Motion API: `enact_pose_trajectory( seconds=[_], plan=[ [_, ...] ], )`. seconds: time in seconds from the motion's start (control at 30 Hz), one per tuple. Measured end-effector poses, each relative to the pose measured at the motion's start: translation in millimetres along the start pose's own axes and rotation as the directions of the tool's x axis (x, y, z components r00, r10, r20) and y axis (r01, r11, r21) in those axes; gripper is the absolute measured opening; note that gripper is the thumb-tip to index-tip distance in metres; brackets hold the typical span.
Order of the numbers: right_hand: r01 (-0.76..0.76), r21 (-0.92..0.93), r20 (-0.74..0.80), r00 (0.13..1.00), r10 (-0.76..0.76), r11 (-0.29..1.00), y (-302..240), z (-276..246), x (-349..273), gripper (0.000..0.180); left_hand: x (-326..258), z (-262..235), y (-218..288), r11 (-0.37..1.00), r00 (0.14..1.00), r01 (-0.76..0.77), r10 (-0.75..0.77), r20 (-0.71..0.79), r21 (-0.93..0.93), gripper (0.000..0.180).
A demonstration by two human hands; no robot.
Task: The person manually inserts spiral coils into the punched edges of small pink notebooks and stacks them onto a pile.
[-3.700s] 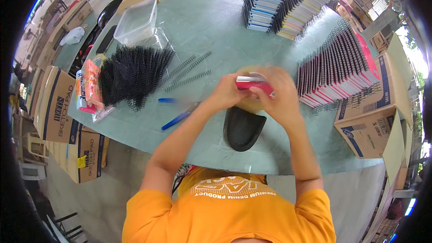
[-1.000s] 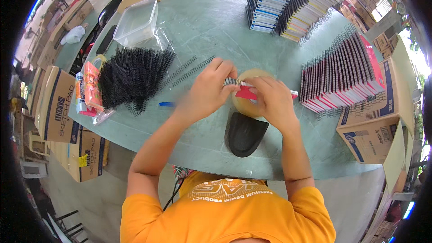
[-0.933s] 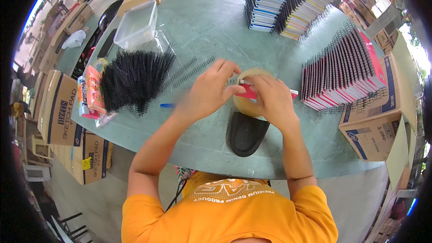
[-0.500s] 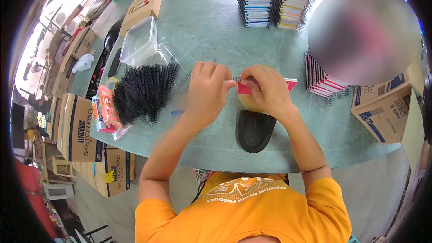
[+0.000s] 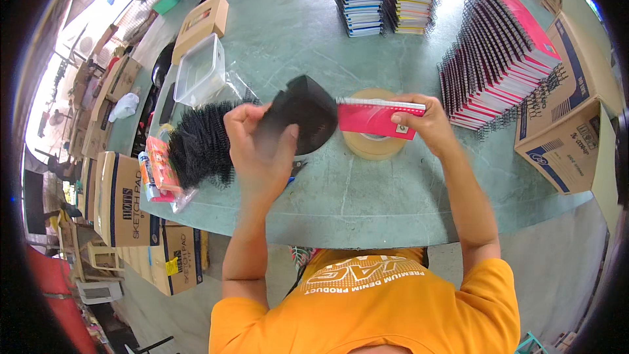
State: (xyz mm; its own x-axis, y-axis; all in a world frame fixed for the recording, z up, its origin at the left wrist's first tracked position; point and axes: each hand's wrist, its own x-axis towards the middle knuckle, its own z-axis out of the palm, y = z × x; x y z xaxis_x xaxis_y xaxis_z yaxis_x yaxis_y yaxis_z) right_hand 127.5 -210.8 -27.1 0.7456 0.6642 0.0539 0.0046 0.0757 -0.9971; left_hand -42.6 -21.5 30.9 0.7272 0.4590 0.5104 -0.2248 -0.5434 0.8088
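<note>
My left hand (image 5: 257, 147) grips a black, rounded pad shaped like a shoe heel (image 5: 306, 115); its edge looks jagged and it is blurred. My right hand (image 5: 434, 128) holds a small pink notebook (image 5: 370, 118) by its right end, thumb on the cover. Small holes run along the notebook's white far edge. The pad's right side meets or overlaps the notebook's left end; I cannot tell whether they touch. Below the notebook lies a roll of tan tape (image 5: 377, 151). A blue-handled tool (image 5: 293, 176), partly hidden, lies beside my left wrist.
Black spiral coils (image 5: 200, 141) lie heaped at left, near a clear plastic box (image 5: 200, 69) and a brown carton (image 5: 202, 25). Stacks of spiral-bound notebooks (image 5: 357, 0) stand at the far side. Pink-covered spiral notebooks (image 5: 498, 59) rise at right beside an open cardboard box (image 5: 557, 151).
The black pad has left the table and is now up in my left hand. My hands have moved apart from their close pinch at the notebook, and the tape roll shows more fully.
</note>
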Motion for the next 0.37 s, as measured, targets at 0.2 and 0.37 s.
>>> enact_pose_trajectory(
  seconds=[0.2, 0.37],
  plan=[
    [0.053, -0.058, 0.043, 0.998, -0.05, 0.997, -8, -4, 4, 0.023, -7, -4, -2, 0.964, 0.816, 0.031, -0.176, 0.551, 0.262, 0.035],
    [0.002, -0.046, 0.059, 0.998, 0.001, 0.999, 5, -2, 7, 0.031, -20, 15, -24, 0.929, 0.773, -0.239, 0.006, 0.634, 0.283, 0.033]
  ],
)
